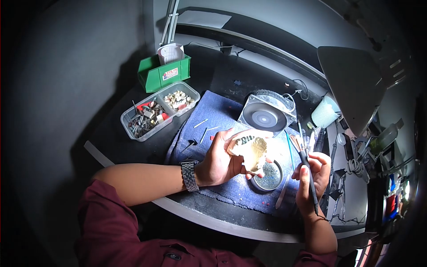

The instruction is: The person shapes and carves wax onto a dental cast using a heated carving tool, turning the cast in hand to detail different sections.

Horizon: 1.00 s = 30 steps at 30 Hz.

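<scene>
A pale dental cast with a tan section and a row of dark-marked teeth is held up in my left hand, its fingers wrapped round the left side and underside. On that wrist sits a metal watch. My right hand is closed on a black pen-like handpiece, whose cord runs down past the wrist; its tip points up and to the left, apart from the cast. Just below the cast, a round dish of grey-green granules is partly covered by it and my left fingers.
A blue cloth bears thin tools. Behind the hands stands a square fan. At left are a divided plastic box of burs and small pieces and a green bin. More tools and cables crowd the right side.
</scene>
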Available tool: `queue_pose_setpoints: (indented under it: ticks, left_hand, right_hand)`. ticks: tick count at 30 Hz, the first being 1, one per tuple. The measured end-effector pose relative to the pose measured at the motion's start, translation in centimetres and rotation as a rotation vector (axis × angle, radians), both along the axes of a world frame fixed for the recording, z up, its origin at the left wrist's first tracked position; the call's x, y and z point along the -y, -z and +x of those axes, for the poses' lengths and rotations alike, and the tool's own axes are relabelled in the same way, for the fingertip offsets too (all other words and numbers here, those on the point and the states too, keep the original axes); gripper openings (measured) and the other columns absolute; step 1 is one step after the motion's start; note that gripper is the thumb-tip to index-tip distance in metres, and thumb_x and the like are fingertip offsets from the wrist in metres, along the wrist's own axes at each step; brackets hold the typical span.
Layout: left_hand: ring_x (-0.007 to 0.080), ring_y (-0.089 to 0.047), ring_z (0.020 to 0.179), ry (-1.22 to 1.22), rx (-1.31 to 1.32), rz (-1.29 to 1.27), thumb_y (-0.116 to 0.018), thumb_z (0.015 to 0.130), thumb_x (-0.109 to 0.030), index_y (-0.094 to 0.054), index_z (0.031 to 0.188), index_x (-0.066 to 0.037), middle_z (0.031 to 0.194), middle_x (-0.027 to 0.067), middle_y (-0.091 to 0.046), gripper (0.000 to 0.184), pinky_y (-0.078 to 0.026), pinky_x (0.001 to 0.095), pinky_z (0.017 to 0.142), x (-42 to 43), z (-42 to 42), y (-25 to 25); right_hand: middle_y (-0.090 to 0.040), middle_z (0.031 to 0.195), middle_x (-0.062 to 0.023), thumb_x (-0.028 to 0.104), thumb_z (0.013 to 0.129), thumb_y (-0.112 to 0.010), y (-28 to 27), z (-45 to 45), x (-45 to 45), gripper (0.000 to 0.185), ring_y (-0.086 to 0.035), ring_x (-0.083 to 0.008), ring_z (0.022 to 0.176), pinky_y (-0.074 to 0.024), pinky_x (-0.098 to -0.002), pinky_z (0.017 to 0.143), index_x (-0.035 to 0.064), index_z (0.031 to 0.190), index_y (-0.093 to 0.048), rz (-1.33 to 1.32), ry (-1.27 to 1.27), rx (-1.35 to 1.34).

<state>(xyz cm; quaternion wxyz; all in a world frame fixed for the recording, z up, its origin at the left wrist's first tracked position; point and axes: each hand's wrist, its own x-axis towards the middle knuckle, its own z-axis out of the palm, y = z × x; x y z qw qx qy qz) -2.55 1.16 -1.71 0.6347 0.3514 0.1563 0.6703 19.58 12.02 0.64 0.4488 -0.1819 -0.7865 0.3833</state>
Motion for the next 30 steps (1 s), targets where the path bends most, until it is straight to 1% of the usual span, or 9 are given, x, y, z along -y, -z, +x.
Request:
queue_pose_setpoints:
  ticks: [1,4,9,13,22,24,26,27,30]
  left_hand:
    - [0.0231,-0.065,0.086,0.069,0.027,0.026,-0.010,0.094,-0.056,-0.036,0.141,-0.007,0.113,0.0182,-0.063,0.073,-0.050,0.0292,0.065,-0.1,-0.1,0.2]
    - [0.0255,-0.064,0.076,0.010,-0.066,-0.017,-0.021,0.090,-0.061,-0.030,0.141,0.002,0.113,0.0245,-0.060,0.082,-0.047,0.0304,0.059,0.1,0.5,-0.2]
    - [0.0237,-0.061,0.069,0.025,-0.081,-0.023,-0.029,0.087,-0.063,-0.034,0.137,0.004,0.102,0.0225,-0.060,0.084,-0.050,0.0332,0.060,0.0,0.7,-0.4]
    - [0.0241,-0.060,0.065,0.057,-0.051,-0.018,-0.026,0.088,-0.063,-0.035,0.135,0.005,0.100,0.0243,-0.060,0.083,-0.051,0.0337,0.058,-0.1,0.7,-0.1]
    - [0.0250,-0.059,0.056,0.064,-0.101,-0.089,-0.019,0.089,-0.064,-0.046,0.126,0.011,0.093,0.0271,-0.062,0.088,-0.050,0.0315,0.051,0.1,0.5,-0.3]
    - [0.0241,-0.059,0.056,0.055,-0.108,-0.107,-0.018,0.089,-0.065,-0.047,0.125,0.012,0.091,0.0258,-0.063,0.090,-0.050,0.0309,0.050,0.3,0.6,-0.3]
    - [0.0221,-0.064,0.073,0.061,-0.146,-0.041,-0.013,0.092,-0.062,-0.047,0.127,0.005,0.102,0.0206,-0.064,0.083,-0.052,0.0295,0.054,0.4,0.5,-0.4]
    - [0.0210,-0.066,0.082,0.065,-0.164,-0.009,-0.011,0.094,-0.060,-0.047,0.129,0.002,0.108,0.0181,-0.064,0.080,-0.053,0.0289,0.057,0.5,0.4,-0.4]
    - [0.0220,-0.066,0.086,0.082,-0.157,0.023,-0.011,0.095,-0.059,-0.047,0.129,0.002,0.114,0.0168,-0.062,0.079,-0.053,0.0285,0.057,0.4,0.3,0.0]
  right_hand:
    - [-0.058,0.081,-0.0115,0.008,0.090,-0.054,-0.1,0.0,0.0,0.034,-0.057,-0.0118,0.064,-0.0474,-0.0239,0.060,-0.0020,0.119,-0.040,-0.003,0.001,0.006]
    - [-0.058,0.082,-0.0114,0.008,0.090,-0.054,-0.1,0.0,-0.1,0.033,-0.058,-0.0116,0.065,-0.0481,-0.0240,0.061,-0.0020,0.119,-0.040,-0.010,-0.001,0.021]
    - [-0.058,0.083,-0.0116,0.007,0.090,-0.055,-0.4,-0.1,0.3,0.034,-0.058,-0.0115,0.066,-0.0486,-0.0240,0.062,-0.0019,0.119,-0.040,-0.026,-0.025,0.027]
    - [-0.060,0.084,-0.0132,0.008,0.090,-0.055,-0.4,0.0,0.4,0.035,-0.059,-0.0120,0.067,-0.0488,-0.0238,0.063,-0.0017,0.120,-0.039,-0.017,-0.051,0.032]
    - [-0.063,0.082,-0.0132,0.002,0.082,-0.069,0.0,0.7,0.1,0.020,-0.065,-0.0158,0.073,-0.0517,-0.0260,0.069,-0.0060,0.095,-0.056,0.129,0.047,0.121]
    - [-0.062,0.074,-0.0115,0.003,0.081,-0.069,-0.3,0.6,0.2,0.015,-0.063,-0.0136,0.065,-0.0492,-0.0239,0.062,-0.0045,0.086,-0.057,0.165,0.083,0.126]
    - [-0.062,0.070,-0.0106,0.003,0.081,-0.068,-0.7,0.8,0.1,0.014,-0.061,-0.0120,0.061,-0.0473,-0.0230,0.058,-0.0035,0.081,-0.056,0.223,0.113,0.175]
    - [-0.057,0.060,-0.0074,0.003,0.080,-0.067,-0.9,0.1,0.0,0.016,-0.055,-0.0094,0.052,-0.0425,-0.0226,0.050,-0.0011,0.073,-0.054,0.299,0.136,0.113]
    - [-0.053,0.054,-0.0050,0.002,0.080,-0.067,-2.2,-0.1,0.4,0.018,-0.050,-0.0087,0.046,-0.0394,-0.0231,0.046,0.0003,0.070,-0.052,0.276,0.151,0.256]
